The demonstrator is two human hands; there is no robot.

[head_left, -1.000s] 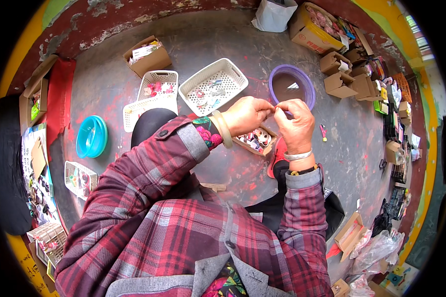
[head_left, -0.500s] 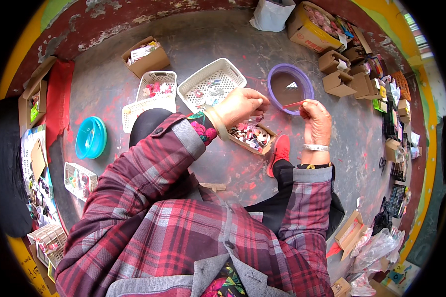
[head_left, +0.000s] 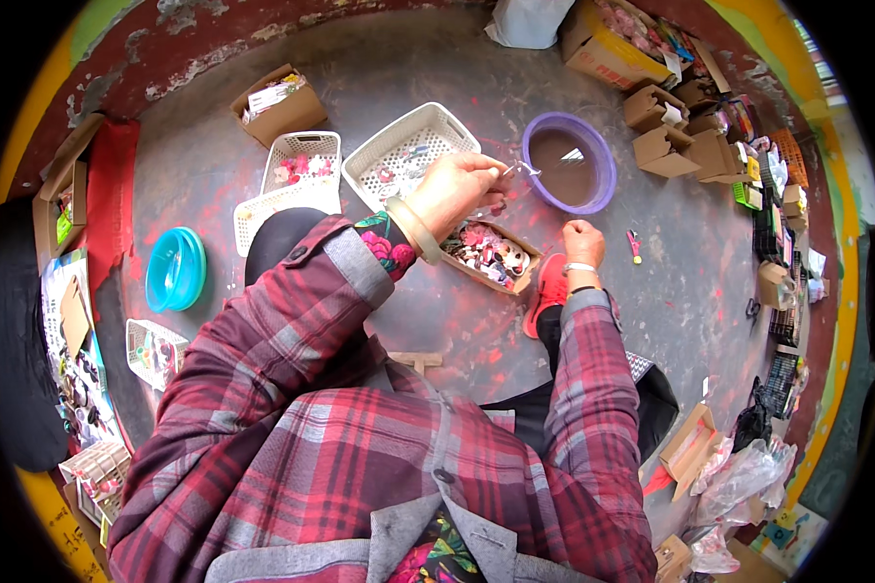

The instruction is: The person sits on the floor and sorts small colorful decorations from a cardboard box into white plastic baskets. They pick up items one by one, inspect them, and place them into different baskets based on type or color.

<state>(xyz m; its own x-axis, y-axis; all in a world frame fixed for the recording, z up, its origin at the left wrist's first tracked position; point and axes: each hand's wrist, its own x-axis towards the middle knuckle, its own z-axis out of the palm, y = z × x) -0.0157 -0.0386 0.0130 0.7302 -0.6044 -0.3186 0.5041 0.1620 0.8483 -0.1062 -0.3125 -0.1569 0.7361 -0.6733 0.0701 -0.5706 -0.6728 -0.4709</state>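
My left hand (head_left: 455, 194) is closed in a pinch, above the edge of a white perforated basket (head_left: 360, 160). From its fingertips a small thin white piece (head_left: 526, 169) sticks out to the right, too small to name. Dark pink bits (head_left: 497, 205) show just under those fingers. My right hand (head_left: 582, 243) is closed in a fist near my red shoe (head_left: 545, 295); whatever it may hold is hidden. Between the hands and nearer to me stands a cardboard box (head_left: 504, 286) full of small red, white and black pieces.
A purple basin (head_left: 609, 175) of murky water stands beyond my right hand. Small pink-and-yellow snips (head_left: 635, 247) lie on the floor to its right. Teal bowls (head_left: 192, 272), a white basket of pink flowers (head_left: 302, 143) and a box (head_left: 287, 112) stand left.
My right hand has come down toward me and closed into a fist; the red strand at its fingers no longer shows. A white piece now shows at my left fingertips. The snips have come into sight.
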